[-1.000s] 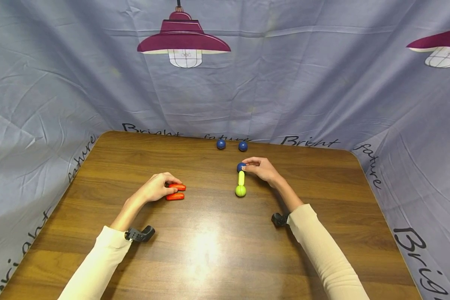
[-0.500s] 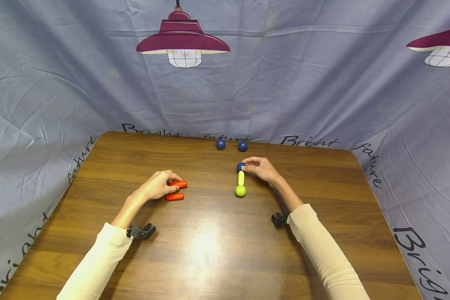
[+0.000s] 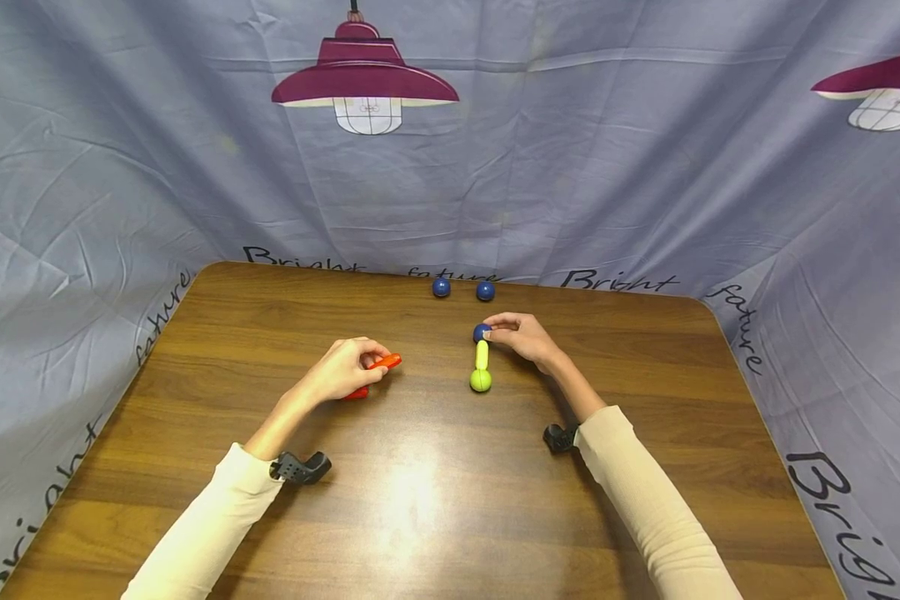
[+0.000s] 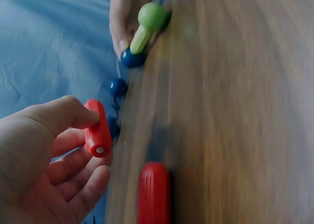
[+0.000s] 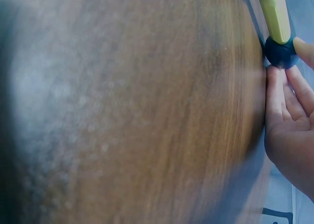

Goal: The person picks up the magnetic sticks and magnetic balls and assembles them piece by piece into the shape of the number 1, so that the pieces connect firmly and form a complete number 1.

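My left hand (image 3: 349,367) pinches a red rod (image 4: 98,129) between thumb and fingers, raised off the table; a pale round spot shows on the rod's end. Below it a second red rod (image 4: 154,193) lies on the wood, partly hidden by the hand in the head view. My right hand (image 3: 523,339) grips a blue ball (image 3: 482,333) with thumb and fingertips. From that ball a yellow-green rod (image 3: 482,356) runs toward me, ending in a green ball (image 3: 481,381); the three are joined in a line.
Two more blue balls, one on the left (image 3: 441,287) and one on the right (image 3: 485,291), sit near the table's back edge. A printed grey-blue cloth (image 3: 570,183) hangs around the brown wooden table (image 3: 630,358). Each wrist carries a black camera mount.
My left hand has picked up the farther red rod and moved it right, tilting it, while the nearer one stays on the table. My right hand keeps its hold on the blue ball.
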Available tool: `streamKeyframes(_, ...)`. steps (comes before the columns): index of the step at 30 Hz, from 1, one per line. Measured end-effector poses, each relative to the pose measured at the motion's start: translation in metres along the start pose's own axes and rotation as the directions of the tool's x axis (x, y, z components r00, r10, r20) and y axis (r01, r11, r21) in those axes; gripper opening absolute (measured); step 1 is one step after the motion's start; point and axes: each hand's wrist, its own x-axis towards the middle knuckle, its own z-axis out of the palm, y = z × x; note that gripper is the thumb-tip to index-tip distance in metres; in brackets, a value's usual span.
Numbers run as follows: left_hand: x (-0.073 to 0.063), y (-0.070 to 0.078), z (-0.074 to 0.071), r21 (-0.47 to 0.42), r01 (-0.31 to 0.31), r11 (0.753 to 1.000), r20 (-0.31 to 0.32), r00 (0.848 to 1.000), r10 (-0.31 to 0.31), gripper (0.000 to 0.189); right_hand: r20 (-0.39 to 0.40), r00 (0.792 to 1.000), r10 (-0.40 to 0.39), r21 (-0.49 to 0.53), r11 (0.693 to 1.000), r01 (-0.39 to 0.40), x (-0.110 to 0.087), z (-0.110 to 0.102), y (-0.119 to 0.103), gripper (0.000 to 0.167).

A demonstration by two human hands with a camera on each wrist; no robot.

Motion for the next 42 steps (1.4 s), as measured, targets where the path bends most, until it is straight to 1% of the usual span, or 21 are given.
streamKeyframes(7,0.006,0.011,0.019,-0.039,-0.037,0.999,-0.007,0.999,0.036,0.023,0.001,1.000,-0.004,0.000,1.000,0.004,0.000,-0.001,0.000,0.033)
streamKeyframes(10,0.008,0.016,0.027,-0.069,-0.030,0.997,-0.006,1.000,0.030,0.023,-0.001,1.000,-0.008,-0.008,1.000,0.008,0.000,-0.001,0.001,0.033)
streamKeyframes(16,0.009,0.027,0.039,-0.140,0.013,0.990,0.005,1.000,-0.012,0.026,0.000,1.000,-0.016,-0.011,1.000,0.016,0.000,-0.001,0.002,0.034)
streamKeyframes(19,0.010,0.031,0.046,-0.159,0.033,0.987,0.016,0.999,-0.031,0.026,-0.003,1.000,-0.004,-0.007,1.000,0.004,0.000,-0.001,0.001,0.035)
streamKeyframes(22,0.011,0.035,0.054,-0.200,0.063,0.978,0.027,0.998,-0.058,0.025,-0.005,1.000,0.002,-0.013,1.000,-0.002,0.000,0.000,0.000,0.035)
streamKeyframes(24,0.012,0.038,0.058,-0.237,0.085,0.968,0.035,0.996,-0.078,0.025,-0.007,1.000,0.002,-0.018,1.000,-0.002,0.000,0.000,0.000,0.034)
streamKeyframes(27,0.012,0.043,0.064,-0.311,0.124,0.942,0.060,0.992,-0.110,0.026,-0.009,1.000,0.001,-0.019,1.000,-0.002,-0.001,0.001,-0.001,0.034)
streamKeyframes(30,0.012,0.047,0.070,-0.379,0.161,0.911,0.095,0.986,-0.135,0.026,-0.013,1.000,0.002,-0.018,1.000,-0.002,0.000,0.001,0.000,0.033)
streamKeyframes(33,0.013,0.050,0.077,-0.443,0.196,0.875,0.124,0.980,-0.157,0.026,-0.012,1.000,0.003,-0.010,1.000,-0.003,0.000,0.001,0.000,0.033)
streamKeyframes(37,0.014,0.053,0.087,-0.502,0.222,0.836,0.132,0.975,-0.179,0.024,-0.011,1.000,0.002,0.000,1.000,-0.002,0.000,0.001,0.000,0.033)
streamKeyframes(40,0.014,0.054,0.096,-0.526,0.229,0.819,0.129,0.973,-0.189,0.024,-0.010,1.000,-0.002,-0.009,1.000,0.002,0.000,0.001,0.000,0.034)
streamKeyframes(42,0.014,0.055,0.101,-0.532,0.229,0.815,0.124,0.973,-0.193,0.024,-0.008,1.000,-0.004,-0.018,1.000,0.004,0.000,0.001,0.000,0.036)
